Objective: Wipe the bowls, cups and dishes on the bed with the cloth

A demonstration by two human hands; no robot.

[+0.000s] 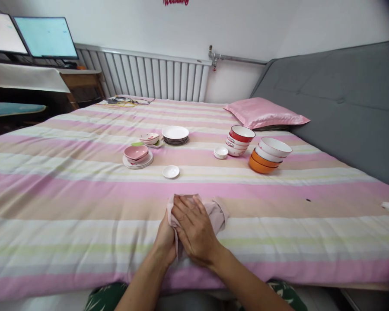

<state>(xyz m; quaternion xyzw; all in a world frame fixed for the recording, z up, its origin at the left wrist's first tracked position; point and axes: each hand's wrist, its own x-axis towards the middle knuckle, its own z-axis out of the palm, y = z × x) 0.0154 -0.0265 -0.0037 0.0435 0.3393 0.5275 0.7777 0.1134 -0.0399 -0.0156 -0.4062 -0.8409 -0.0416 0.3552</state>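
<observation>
A pale pinkish cloth (218,215) is bunched between my hands above the front part of the bed. My left hand (166,236) grips it from the left and below, its fingers mostly hidden by the fabric. Pressed over the top, my right hand (194,229) has its fingers together and bent around the cloth. Whether a dish sits inside the folds cannot be seen. Just beyond my hands lies a small white dish (171,172). Farther left, pink bowls (136,152) rest on a stack of white plates (127,163).
Behind them are small patterned bowls (149,138) and stacked plates (175,133). To the right stand small white dishes (221,152), a stack of red and white bowls (240,140) and white-and-orange bowls (268,155). A pink pillow (267,112) lies against the grey headboard (343,95). Cables (126,101) lie far left.
</observation>
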